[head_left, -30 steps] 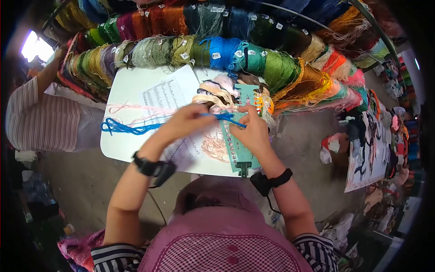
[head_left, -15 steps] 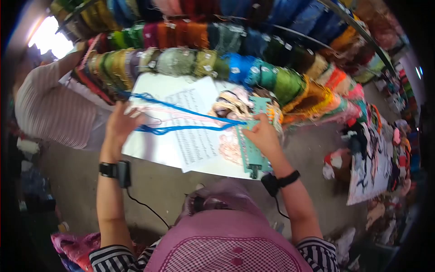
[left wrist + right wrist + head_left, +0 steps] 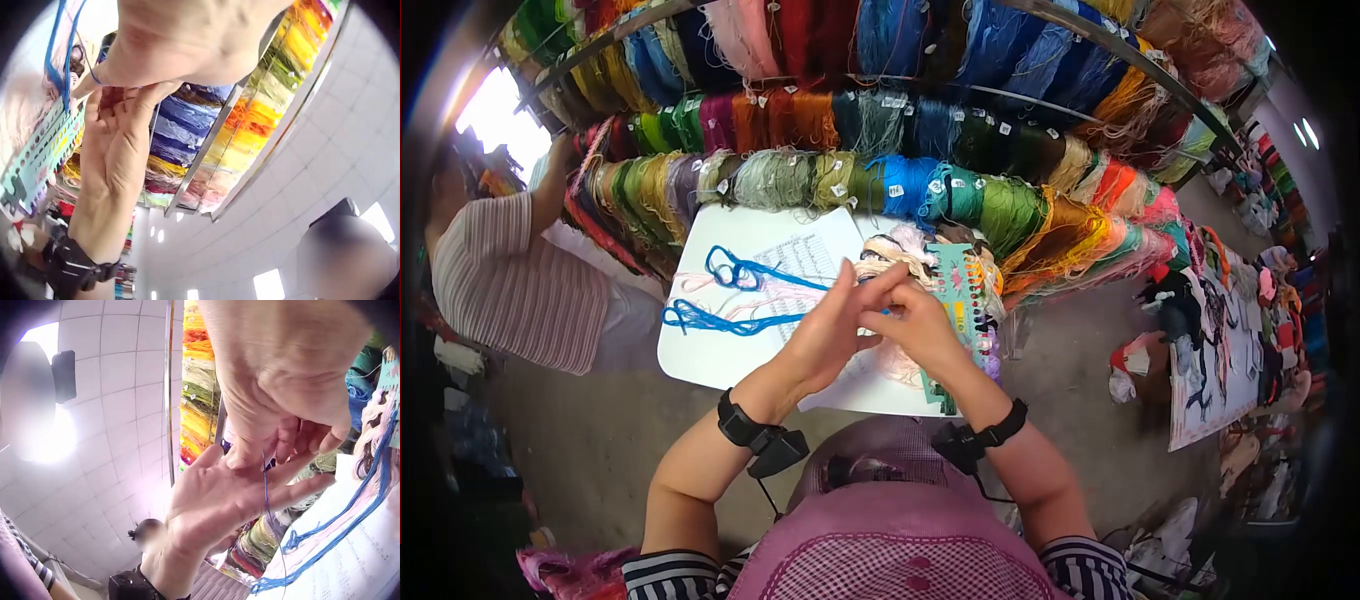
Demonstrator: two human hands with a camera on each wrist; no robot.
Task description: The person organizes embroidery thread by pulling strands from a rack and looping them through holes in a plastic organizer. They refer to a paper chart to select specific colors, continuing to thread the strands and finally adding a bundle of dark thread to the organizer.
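Note:
In the head view my left hand (image 3: 825, 335) and right hand (image 3: 915, 325) meet over the table, just left of a green card with holes (image 3: 957, 290). The right wrist view shows the left fingers mostly straight. My right thumb and bent fingers press against them there, pinching a thin dark blue thread (image 3: 267, 494) that hangs across the left hand. Thick blue strands (image 3: 775, 323) run leftward from beneath the hands, over pale pink threads. In the left wrist view, blue strands (image 3: 55, 74) reach the card (image 3: 47, 150). The contact between fingertips is partly hidden.
Printed sheets (image 3: 800, 257) lie on the white table (image 3: 690, 355). Behind it hang rows of coloured thread skeins (image 3: 775, 180). A person in a striped top (image 3: 520, 285) stands at the left. Another board with threads (image 3: 1200, 375) is at the right.
My left hand swung out left, then came back right to meet my right hand. The blue strands, earlier spread toward the left hand, now lie on the table. The head view has shifted.

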